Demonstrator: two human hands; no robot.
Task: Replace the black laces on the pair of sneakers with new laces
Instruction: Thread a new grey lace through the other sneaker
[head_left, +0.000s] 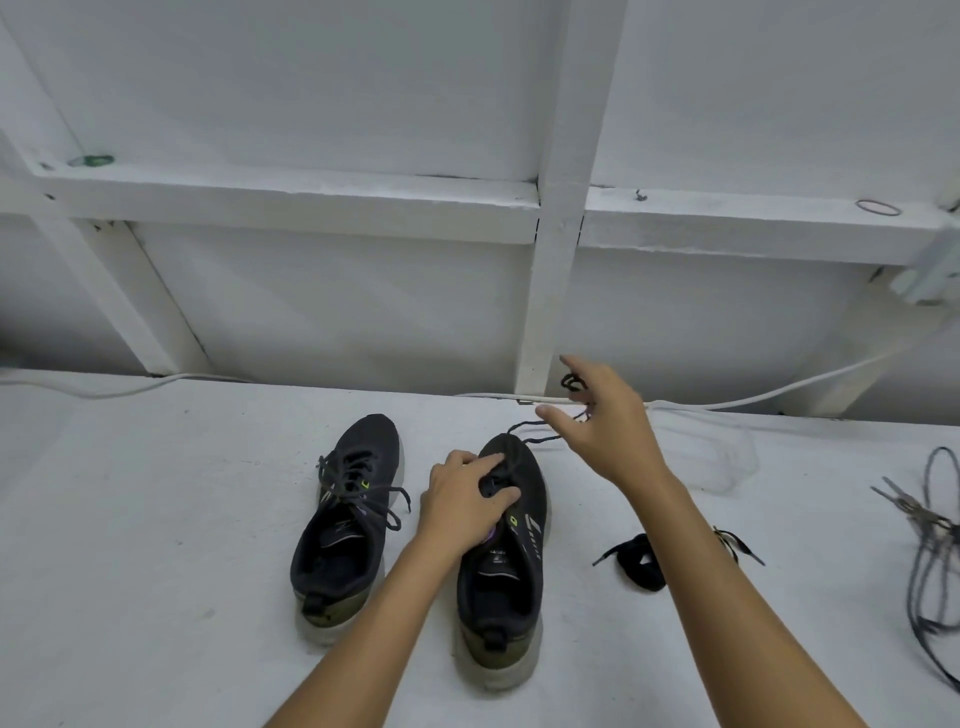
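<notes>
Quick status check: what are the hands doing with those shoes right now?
Left hand pressing down on right sneaker. Right hand pulling its black lace out. Left sneaker still laced. Nothing in the way.

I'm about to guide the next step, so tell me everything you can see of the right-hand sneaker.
The right-hand sneaker is dark knit with an olive heel and pale sole, standing upright on the white surface, toe away. The left hand presses its tongue area. A black lace runs from its toe to the raised right hand, which pinches it.
</notes>
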